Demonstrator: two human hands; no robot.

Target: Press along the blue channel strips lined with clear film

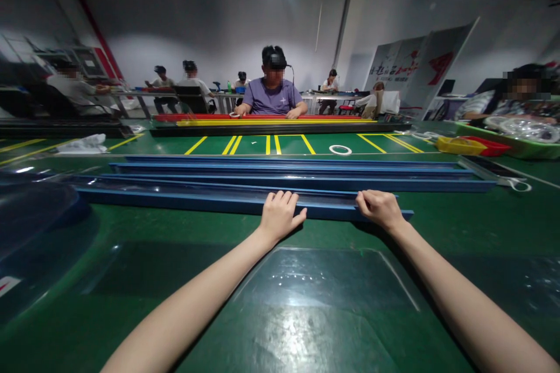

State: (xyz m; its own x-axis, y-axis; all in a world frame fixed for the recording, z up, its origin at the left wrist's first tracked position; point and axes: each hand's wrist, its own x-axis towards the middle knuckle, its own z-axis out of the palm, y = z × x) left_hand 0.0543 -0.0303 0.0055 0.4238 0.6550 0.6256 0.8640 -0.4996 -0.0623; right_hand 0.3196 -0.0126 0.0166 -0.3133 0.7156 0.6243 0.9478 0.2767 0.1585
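A long blue channel strip lies across the green table in front of me, its right end just past my right hand. My left hand is curled over the strip's near wall, its fingertips inside the channel and its thumb sticking out to the right. Farther right, my right hand is closed in a fist at the strip; whatever its fingers pinch is hidden. Just behind lie more blue strips, close together and roughly parallel. A clear plastic sheet lies flat between my forearms.
A bulky clear plastic wrap covers the left side. Beyond are a white ring, a phone-like dark slab, a yellow tray and a green bin. A co-worker sits opposite, behind red, yellow and black strips.
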